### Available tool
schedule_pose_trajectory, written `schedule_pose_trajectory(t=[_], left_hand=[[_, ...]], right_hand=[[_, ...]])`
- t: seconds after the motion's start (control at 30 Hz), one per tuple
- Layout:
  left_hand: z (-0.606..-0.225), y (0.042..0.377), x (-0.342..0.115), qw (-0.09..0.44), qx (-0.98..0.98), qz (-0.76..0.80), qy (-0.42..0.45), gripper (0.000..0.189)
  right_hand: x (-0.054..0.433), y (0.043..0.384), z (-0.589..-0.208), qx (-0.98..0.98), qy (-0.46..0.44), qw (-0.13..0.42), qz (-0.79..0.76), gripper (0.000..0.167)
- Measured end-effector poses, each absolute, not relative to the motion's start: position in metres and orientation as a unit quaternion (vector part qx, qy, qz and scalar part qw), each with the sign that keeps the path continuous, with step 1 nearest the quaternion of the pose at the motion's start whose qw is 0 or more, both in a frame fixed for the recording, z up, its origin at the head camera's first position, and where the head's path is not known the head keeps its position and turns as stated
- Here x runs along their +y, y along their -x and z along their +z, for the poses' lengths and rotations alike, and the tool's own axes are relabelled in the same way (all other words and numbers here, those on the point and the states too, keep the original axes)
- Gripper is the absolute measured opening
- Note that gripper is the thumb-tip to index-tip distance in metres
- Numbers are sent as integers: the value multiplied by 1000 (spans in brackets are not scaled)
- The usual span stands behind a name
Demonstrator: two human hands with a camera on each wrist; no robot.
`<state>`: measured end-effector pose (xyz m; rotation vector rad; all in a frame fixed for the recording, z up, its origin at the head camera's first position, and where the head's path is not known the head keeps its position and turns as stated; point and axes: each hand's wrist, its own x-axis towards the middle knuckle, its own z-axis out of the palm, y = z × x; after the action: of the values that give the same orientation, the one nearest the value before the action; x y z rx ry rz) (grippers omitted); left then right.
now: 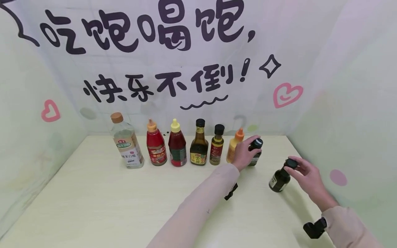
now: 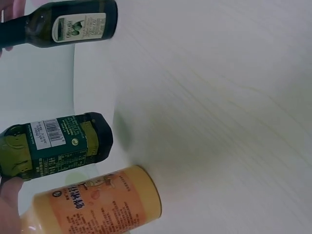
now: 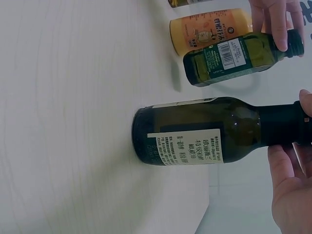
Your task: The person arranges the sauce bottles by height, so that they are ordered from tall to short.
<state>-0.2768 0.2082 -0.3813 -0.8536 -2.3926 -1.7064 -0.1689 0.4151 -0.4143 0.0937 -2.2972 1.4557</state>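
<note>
My left hand [image 1: 244, 153] grips a square green glass bottle [image 3: 226, 59] by its neck, fingers on one side and thumb on the other, at the right end of a row. Its dark cap shows above the fingers in the head view. Just left of it stands a yellow squeeze bottle [image 1: 232, 148] with an orange nozzle, partly behind the hand. At the right of the table, my right hand [image 1: 311, 179] pinches a dark round olive oil bottle [image 3: 190, 134] near its black cap. That bottle leans somewhat in the head view, its top toward the right hand.
Leftward along the row stand a small red-labelled bottle [image 1: 216, 146], a brown sauce bottle [image 1: 199, 146], two red squeeze bottles and a large clear vinegar bottle [image 1: 127, 146]. Walls enclose the pale table [image 1: 108, 206] at the back and sides.
</note>
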Motion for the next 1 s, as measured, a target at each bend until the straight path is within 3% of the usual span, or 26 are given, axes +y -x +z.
schedule_pose_trajectory(t=[0.07, 0.27, 0.57, 0.67, 0.83, 0.9, 1.0], left_hand=[[-384, 278, 207, 43, -786, -552, 275, 45], [-389, 280, 207, 48, -795, -539, 276, 45], [-392, 281, 210, 44, -799, -541, 258, 46], [-392, 281, 211, 42, -801, -540, 253, 47], [-389, 283, 212, 25, -819, -518, 246, 48], [-386, 284, 211, 19, -829, -502, 248, 49], [-385, 284, 211, 14, -841, -481, 249, 50]], right_hand=[[412, 168, -413, -831, -35, 203, 517, 40], [452, 190, -459, -812, -45, 222, 538, 46], [397, 159, -395, -831, -26, 211, 514, 37], [412, 168, -415, -847, -12, 214, 487, 41], [411, 168, -413, -842, -21, 218, 493, 39], [394, 159, -392, -839, -17, 206, 503, 36], [402, 163, -402, -834, -13, 203, 513, 38]])
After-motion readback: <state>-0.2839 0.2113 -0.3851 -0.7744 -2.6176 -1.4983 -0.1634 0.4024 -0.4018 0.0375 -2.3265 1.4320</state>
